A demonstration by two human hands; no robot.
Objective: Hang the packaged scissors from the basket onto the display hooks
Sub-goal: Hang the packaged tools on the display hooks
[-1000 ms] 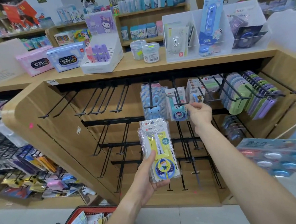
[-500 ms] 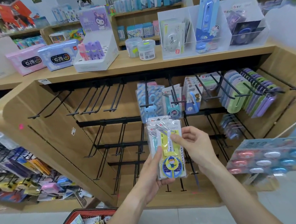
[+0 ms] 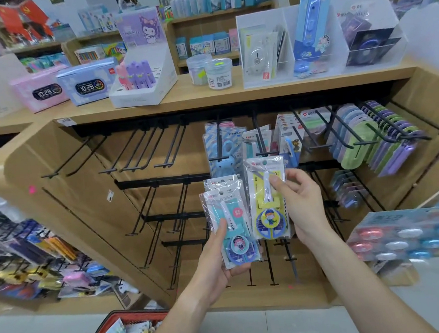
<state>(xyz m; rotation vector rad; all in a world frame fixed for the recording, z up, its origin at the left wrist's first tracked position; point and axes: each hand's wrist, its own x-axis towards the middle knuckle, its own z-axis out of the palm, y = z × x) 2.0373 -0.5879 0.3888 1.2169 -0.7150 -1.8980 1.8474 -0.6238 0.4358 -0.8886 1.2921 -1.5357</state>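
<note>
My right hand (image 3: 303,207) pinches the light, slippery yellow plastic-wrapped scissors pack (image 3: 267,196) mid-card at frame centre; my left hand (image 3: 219,260) grips the teal packs (image 3: 229,217).

Two boxed digital clocks, pink (image 3: 39,89) and blue (image 3: 87,82), are sitting at the left of the wooden shelf top (image 3: 234,93). A white display box (image 3: 142,75) is standing beside them, two small round tubs (image 3: 210,72) further right, and clear acrylic bins (image 3: 316,37) rightmost.
</note>
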